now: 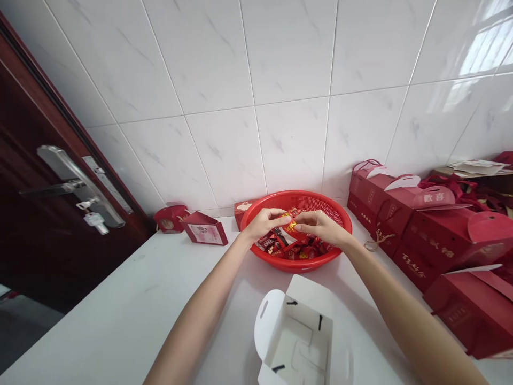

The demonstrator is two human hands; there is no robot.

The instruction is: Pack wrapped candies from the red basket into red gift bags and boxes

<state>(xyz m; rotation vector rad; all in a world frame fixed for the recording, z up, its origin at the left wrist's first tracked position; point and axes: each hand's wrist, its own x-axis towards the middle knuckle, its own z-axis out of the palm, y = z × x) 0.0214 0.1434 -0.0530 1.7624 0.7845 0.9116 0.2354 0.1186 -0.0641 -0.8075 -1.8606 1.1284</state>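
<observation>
Both of my hands are over a red plastic basket [298, 266] filled with red-wrapped candies [308, 252]. Between them is a red and gold candy packet [289, 226]. My left hand [265, 223] pinches its left side, while the fingers of my right hand [320, 226] close on its right side. In front of the basket, nearer to me, an open cardboard box [298, 342] with a white inside stands with its flaps spread. The inside shows black marks and bare walls.
Several red gift boxes [433, 235] line the right side of the white table [152, 299]. Two small red boxes, one a hexagonal box [171, 219] and one a triangular box [205, 229], stand left of the basket. A tiled wall [216, 155] rises behind; a dark door [44, 224] is at left.
</observation>
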